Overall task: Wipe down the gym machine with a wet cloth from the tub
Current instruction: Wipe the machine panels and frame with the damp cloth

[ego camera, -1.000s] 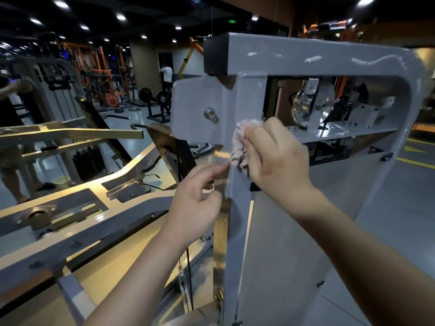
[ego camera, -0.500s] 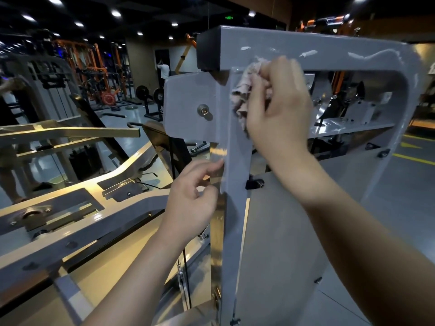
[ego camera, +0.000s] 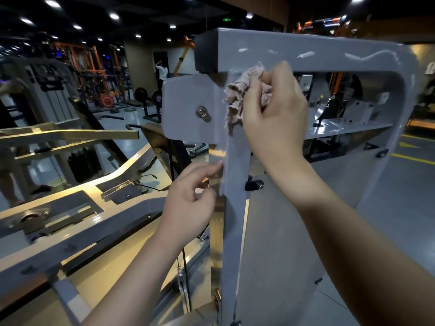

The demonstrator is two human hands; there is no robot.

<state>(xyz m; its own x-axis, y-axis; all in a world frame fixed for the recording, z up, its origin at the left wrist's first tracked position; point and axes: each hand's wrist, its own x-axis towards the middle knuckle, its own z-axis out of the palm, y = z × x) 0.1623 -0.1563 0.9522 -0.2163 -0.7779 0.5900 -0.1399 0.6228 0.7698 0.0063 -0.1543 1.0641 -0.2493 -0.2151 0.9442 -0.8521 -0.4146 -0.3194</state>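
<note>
Risk 1: left hand [ego camera: 190, 198] is loosely curled and grasps nothing, fingertips touching the left edge of the gym machine's grey upright [ego camera: 235, 208], below the wiping zone. It looks like a brace only, and could slip on a wetted painted edge. Risk 2: right hand [ego camera: 275, 114] is clenched round the bunched cloth [ego camera: 237, 95], pressed where the upright meets the top beam [ego camera: 306, 48]. A loose corner hangs down (could snag the bolt head [ego camera: 203, 112] just beside it). Risk 3: pulleys [ego camera: 317, 95] sit behind the opening; an overshooting wipe could put knuckles among them. Tub not in view. Surface: glossy grey paint, streaky highlights, probably a wet film. Room: dim gym, orange racks [ego camera: 94, 67] far left, ceiling spotlights, shiny floor [ego camera: 400, 175] with yellow lines at right.
</note>
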